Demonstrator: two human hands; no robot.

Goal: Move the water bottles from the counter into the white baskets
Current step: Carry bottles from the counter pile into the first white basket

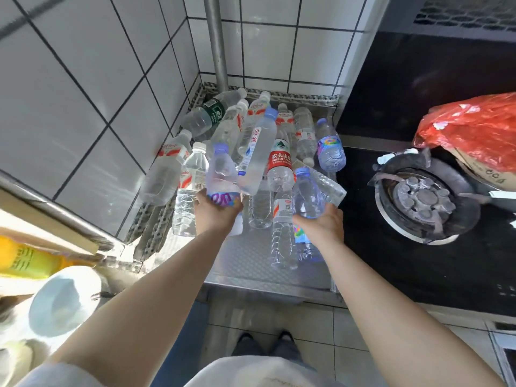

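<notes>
Reaching forward, each hand [216, 209] [321, 223] grips 1 bottle [223, 174] [308, 195].

Bright left glare, wide-angle distortion, blurred edges

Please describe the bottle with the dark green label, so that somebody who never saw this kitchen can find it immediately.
Look at the steel counter beside the black stove, then at its far left corner under the metal pipe. The green-label bottle lies there on top of the pile, against the tiled wall. It alone has a dark green label; its neighbours have red-and-white or purple ones.
</notes>
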